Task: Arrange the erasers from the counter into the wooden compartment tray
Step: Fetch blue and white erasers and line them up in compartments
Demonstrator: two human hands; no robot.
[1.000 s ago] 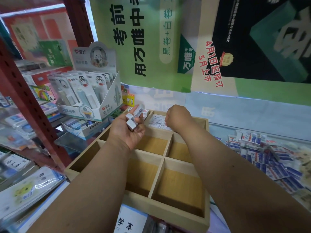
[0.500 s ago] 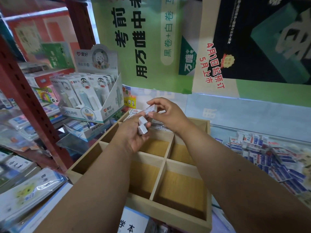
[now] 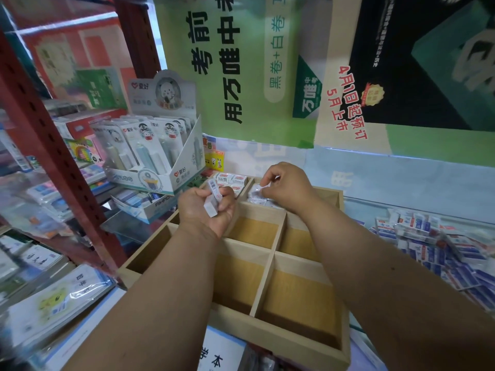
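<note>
Tray (image 3: 270,341): left hand (image 3: 206,212) grips erasers (image 3: 213,202) above it; right hand (image 3: 286,187) pinches one eraser (image 3: 254,190) over far compartment.

Green poster (image 3: 235,68): big black "考前用万唯中考", pale strip "黑卷+白卷", green tag "万唯中考". Cream strip (image 3: 345,103) w/ red "4月1日起预订 5月上市". Display box (image 3: 152,156): "爱好" logo on header, packs & front. Low box (image 3: 150,203): "AIHAO". Booklet (image 3: 217,354) at bottom: "学 本". Eraser wrappers too blurred to read.
</note>
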